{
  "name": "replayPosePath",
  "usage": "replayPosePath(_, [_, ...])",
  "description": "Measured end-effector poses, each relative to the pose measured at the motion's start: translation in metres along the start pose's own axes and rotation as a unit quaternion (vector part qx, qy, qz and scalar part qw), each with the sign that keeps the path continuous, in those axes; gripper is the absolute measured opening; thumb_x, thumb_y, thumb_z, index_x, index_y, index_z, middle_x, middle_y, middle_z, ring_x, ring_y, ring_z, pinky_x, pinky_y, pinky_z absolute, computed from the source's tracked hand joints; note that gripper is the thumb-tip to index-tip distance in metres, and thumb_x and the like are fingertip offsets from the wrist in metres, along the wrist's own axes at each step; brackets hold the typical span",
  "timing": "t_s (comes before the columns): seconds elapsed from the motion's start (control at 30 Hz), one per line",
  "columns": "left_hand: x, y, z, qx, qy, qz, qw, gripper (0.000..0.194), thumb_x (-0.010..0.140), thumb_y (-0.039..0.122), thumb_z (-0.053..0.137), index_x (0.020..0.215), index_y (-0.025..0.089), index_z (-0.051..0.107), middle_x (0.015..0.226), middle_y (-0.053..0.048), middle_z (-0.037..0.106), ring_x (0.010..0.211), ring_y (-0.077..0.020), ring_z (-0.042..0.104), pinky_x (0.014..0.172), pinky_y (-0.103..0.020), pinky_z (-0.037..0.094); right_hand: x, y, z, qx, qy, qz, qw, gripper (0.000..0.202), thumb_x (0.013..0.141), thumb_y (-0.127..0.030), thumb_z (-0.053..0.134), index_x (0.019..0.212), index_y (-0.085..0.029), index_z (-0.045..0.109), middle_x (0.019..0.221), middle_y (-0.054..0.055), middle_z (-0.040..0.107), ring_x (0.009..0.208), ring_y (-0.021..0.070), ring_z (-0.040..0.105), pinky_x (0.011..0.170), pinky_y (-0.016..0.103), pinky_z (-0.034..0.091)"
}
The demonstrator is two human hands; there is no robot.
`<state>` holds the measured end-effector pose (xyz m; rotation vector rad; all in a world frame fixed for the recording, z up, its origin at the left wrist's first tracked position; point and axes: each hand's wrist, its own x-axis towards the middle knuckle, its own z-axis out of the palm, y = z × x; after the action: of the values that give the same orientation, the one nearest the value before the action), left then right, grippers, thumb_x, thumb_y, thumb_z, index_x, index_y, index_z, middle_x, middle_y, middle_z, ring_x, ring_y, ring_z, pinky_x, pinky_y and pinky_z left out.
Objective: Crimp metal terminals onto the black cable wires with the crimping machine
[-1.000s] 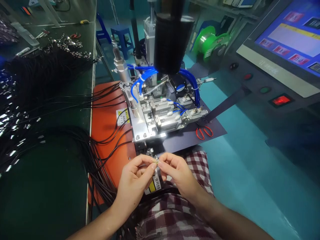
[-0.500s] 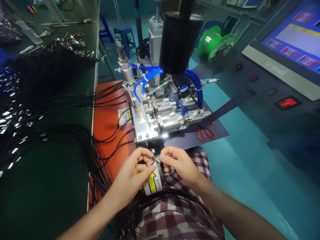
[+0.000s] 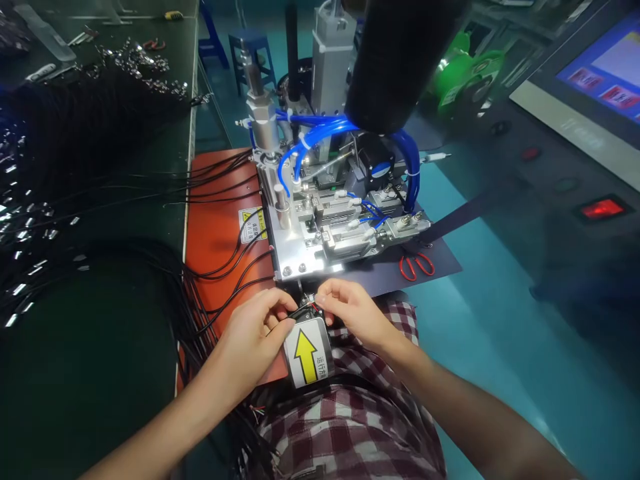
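Pinched between the thumb and fingers of my left hand is a thin black cable, close to its end. My right hand is closed at the cable's tip, where fine coloured wires and a small silvery connector show; the fingertips partly hide them. Both hands are just in front of the machine's near edge, above a block with a yellow arrow label. The machine's metal plate lies right beyond the fingers.
Several black cables run from the machine across the orange board. Red-handled scissors lie to the right. Heaped cables cover part of the left table. A control panel stands at right, and a black cylinder hangs overhead.
Both hands have moved slightly forward with the cable, nearer the machine's edge. More of the yellow arrow label shows. The camera view has shifted a little.
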<state>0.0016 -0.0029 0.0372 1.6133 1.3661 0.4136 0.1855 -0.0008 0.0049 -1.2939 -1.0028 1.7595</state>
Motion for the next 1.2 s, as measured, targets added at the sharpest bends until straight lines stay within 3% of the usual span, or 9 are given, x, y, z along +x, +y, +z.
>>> replayPosePath(0.1, [-0.003, -0.001, 0.000, -0.054, -0.021, -0.045, 0.997, 0.006, 0.080, 0.021, 0.055, 0.085, 0.019, 0.056, 0.062, 0.006, 0.049, 0.051, -0.0098, 0.046, 0.046, -0.021, 0.037, -0.002, -0.002, 0.000, -0.011, 0.006, -0.008, 1.000, 0.019, 0.076, -0.032, 0.062, 0.068, -0.018, 0.052, 0.050, -0.006, 0.049, 0.046, 0.0087, 0.040, 0.046, 0.024, 0.027])
replayPosePath(0.17, [-0.005, -0.003, 0.000, -0.056, -0.003, -0.030, 0.998, 0.004, 0.081, 0.020, 0.055, 0.084, 0.019, 0.057, 0.062, 0.005, 0.051, 0.051, -0.0097, 0.048, 0.047, -0.021, 0.038, -0.004, -0.002, 0.000, -0.020, 0.007, -0.014, 1.000, 0.020, 0.076, -0.033, 0.062, 0.068, -0.018, 0.052, 0.050, -0.006, 0.050, 0.046, 0.0090, 0.041, 0.047, 0.024, 0.027])
replayPosePath(0.23, [-0.004, -0.006, 0.001, 0.011, 0.064, 0.051, 0.997, 0.007, 0.083, 0.018, 0.054, 0.084, 0.018, 0.060, 0.072, 0.002, 0.056, 0.063, -0.0111, 0.055, 0.057, -0.021, 0.044, -0.004, -0.002, 0.000, -0.018, 0.006, -0.014, 1.000, 0.020, 0.076, -0.033, 0.062, 0.068, -0.017, 0.052, 0.050, -0.006, 0.050, 0.047, 0.0090, 0.041, 0.048, 0.024, 0.027])
replayPosePath(0.3, [-0.003, -0.012, 0.002, 0.108, 0.122, 0.162, 0.973, 0.015, 0.087, 0.014, 0.049, 0.089, 0.017, 0.063, 0.080, -0.002, 0.057, 0.073, -0.0121, 0.057, 0.066, -0.022, 0.045, -0.002, 0.000, -0.001, -0.004, 0.010, -0.009, 1.000, 0.021, 0.076, -0.034, 0.062, 0.067, -0.017, 0.052, 0.050, -0.006, 0.050, 0.047, 0.0088, 0.041, 0.049, 0.024, 0.028])
replayPosePath(0.37, [0.000, -0.019, 0.002, 0.173, 0.124, 0.242, 0.947, 0.023, 0.089, 0.011, 0.042, 0.097, 0.015, 0.064, 0.080, -0.003, 0.055, 0.073, -0.0119, 0.056, 0.067, -0.022, 0.045, 0.001, 0.003, -0.002, 0.009, 0.017, 0.001, 1.000, 0.022, 0.075, -0.034, 0.062, 0.066, -0.017, 0.052, 0.049, -0.006, 0.049, 0.046, 0.0087, 0.040, 0.050, 0.024, 0.028])
replayPosePath(0.43, [0.002, -0.025, 0.002, 0.201, 0.097, 0.275, 0.935, 0.027, 0.091, 0.010, 0.039, 0.104, 0.014, 0.062, 0.079, -0.003, 0.053, 0.071, -0.0116, 0.054, 0.064, -0.021, 0.045, 0.003, 0.007, -0.003, 0.016, 0.019, 0.011, 1.000, 0.021, 0.074, -0.035, 0.062, 0.066, -0.017, 0.053, 0.048, -0.006, 0.050, 0.046, 0.0089, 0.040, 0.050, 0.025, 0.029])
replayPosePath(0.6, [0.004, -0.029, 0.000, 0.258, 0.051, 0.286, 0.921, 0.036, 0.091, 0.008, 0.034, 0.115, 0.016, 0.059, 0.080, -0.003, 0.052, 0.071, -0.0127, 0.053, 0.062, -0.022, 0.045, 0.007, 0.012, -0.006, 0.021, 0.011, 0.013, 1.000, 0.022, 0.073, -0.036, 0.063, 0.065, -0.017, 0.055, 0.047, -0.006, 0.051, 0.047, 0.0095, 0.042, 0.053, 0.025, 0.031])
replayPosePath(0.87, [0.003, -0.028, 0.001, 0.324, 0.060, 0.308, 0.893, 0.037, 0.092, 0.009, 0.033, 0.115, 0.011, 0.061, 0.077, -0.004, 0.050, 0.065, -0.0143, 0.051, 0.056, -0.023, 0.042, 0.008, 0.013, -0.006, 0.025, 0.010, 0.031, 0.999, 0.020, 0.072, -0.034, 0.063, 0.065, -0.017, 0.055, 0.046, -0.006, 0.051, 0.046, 0.0096, 0.042, 0.053, 0.026, 0.031])
replayPosePath(1.2, [0.004, -0.024, 0.002, 0.361, 0.058, 0.305, 0.880, 0.037, 0.093, 0.012, 0.030, 0.117, 0.016, 0.059, 0.078, -0.003, 0.049, 0.066, -0.0142, 0.050, 0.056, -0.023, 0.041, 0.009, 0.013, -0.007, 0.017, 0.014, 0.033, 0.999, 0.016, 0.070, -0.030, 0.062, 0.065, -0.017, 0.054, 0.047, -0.006, 0.050, 0.046, 0.0093, 0.041, 0.052, 0.025, 0.029])
